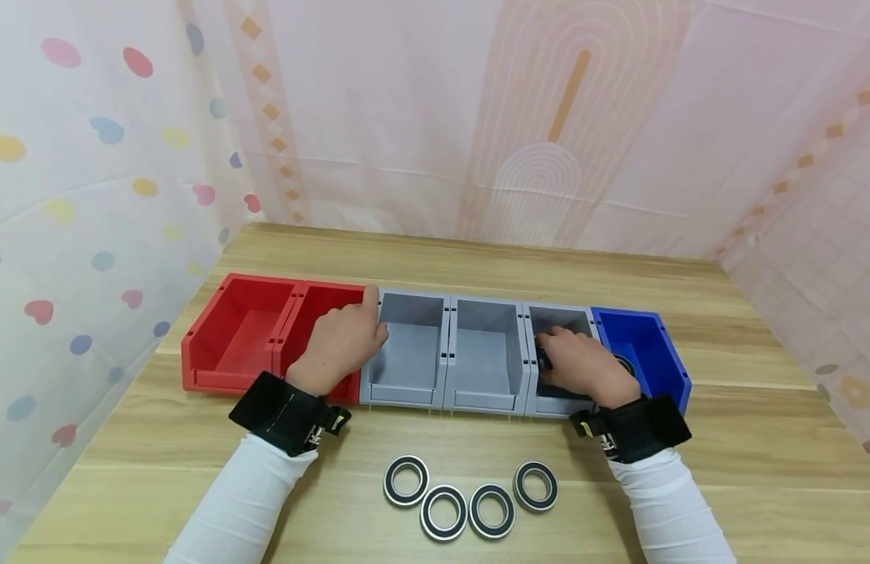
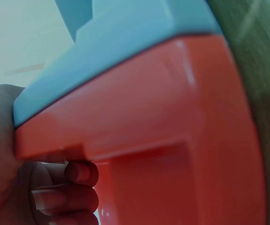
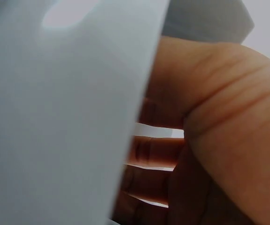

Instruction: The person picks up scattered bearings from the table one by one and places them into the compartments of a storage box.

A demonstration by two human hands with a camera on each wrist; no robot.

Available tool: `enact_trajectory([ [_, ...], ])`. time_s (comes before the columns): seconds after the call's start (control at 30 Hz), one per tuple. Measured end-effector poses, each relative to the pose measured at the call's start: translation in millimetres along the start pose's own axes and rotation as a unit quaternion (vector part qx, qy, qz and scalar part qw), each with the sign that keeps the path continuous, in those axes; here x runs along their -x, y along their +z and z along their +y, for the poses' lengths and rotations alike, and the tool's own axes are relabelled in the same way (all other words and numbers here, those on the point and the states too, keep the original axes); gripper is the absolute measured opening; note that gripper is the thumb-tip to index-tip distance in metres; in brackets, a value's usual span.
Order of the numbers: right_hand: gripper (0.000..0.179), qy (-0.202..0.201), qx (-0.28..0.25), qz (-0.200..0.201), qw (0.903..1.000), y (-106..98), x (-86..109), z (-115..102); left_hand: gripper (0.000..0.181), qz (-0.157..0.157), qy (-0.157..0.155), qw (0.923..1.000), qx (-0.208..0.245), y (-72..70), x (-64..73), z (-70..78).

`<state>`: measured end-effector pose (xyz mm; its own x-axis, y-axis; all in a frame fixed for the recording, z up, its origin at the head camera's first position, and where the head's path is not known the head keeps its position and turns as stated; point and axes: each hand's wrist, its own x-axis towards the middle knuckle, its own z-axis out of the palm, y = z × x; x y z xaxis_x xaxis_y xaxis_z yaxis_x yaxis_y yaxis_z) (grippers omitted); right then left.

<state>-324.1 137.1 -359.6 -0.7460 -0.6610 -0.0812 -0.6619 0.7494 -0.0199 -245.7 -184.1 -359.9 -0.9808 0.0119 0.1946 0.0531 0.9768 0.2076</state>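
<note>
My left hand straddles the side walls where the second red bin meets the first grey bin. In the left wrist view its curled fingers sit inside the red bin, with the thumb side over the grey wall. My right hand reaches down into the third grey bin. It holds a dark bearing, mostly hidden by the fingers. The right wrist view shows bent fingers partly behind a grey wall. Another bearing lies in the blue bin, beside the right hand.
Several black-sealed ball bearings lie on the wooden table in front of the bins. At the row's left end stands another red bin; the middle grey bin is between the other grey ones. Patterned curtains hang behind.
</note>
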Motion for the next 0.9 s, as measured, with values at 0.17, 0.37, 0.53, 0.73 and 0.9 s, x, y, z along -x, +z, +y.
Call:
enact_trajectory([
  [0.17,0.037,0.006,0.003,-0.001,1.0000,-0.1,0.6,-0.2,0.039,0.001,0.001,1.0000,0.001,-0.5,-0.3,0.5],
  [0.37,0.039,0.014,0.005,-0.002,0.9999,-0.1,1.0,-1.9,0.039,-0.003,-0.001,1.0000,0.006,-0.4,-1.2,0.4],
  [0.53,0.039,0.017,0.004,-0.008,0.9998,0.6,1.4,-2.9,0.036,-0.001,0.000,1.0000,0.004,0.4,-0.6,-0.6],
  [0.73,0.039,0.012,0.001,-0.011,0.9999,-1.3,2.1,-3.1,0.035,0.006,0.005,1.0000,0.004,0.9,-0.2,-1.0],
  [0.9,0.042,0.012,-0.018,-0.016,0.9997,-5.6,5.6,-2.8,0.035,0.010,0.008,0.9999,0.007,0.9,-0.5,-0.8],
])
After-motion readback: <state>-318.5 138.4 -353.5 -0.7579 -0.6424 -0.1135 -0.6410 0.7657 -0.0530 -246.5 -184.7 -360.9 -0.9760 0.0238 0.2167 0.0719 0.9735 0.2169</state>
